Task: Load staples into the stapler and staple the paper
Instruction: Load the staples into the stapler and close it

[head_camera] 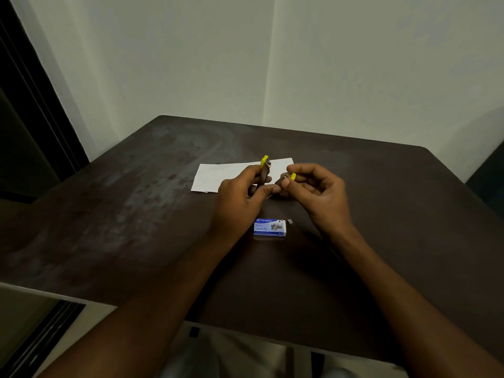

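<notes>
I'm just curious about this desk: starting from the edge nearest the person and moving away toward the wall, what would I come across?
Staple box → the two hands, left hand and right hand, holding the yellow-tipped stapler → white paper → table's far edge.

Dark brown counter (136, 214): bears white paper (218, 174), blue staple box (270, 227), small staple strip (290, 221) beside box.

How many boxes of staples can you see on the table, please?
1. The blue staple box lies on the dark table, nearer the person than both hands and the white paper. Others may sit out of view.
</notes>
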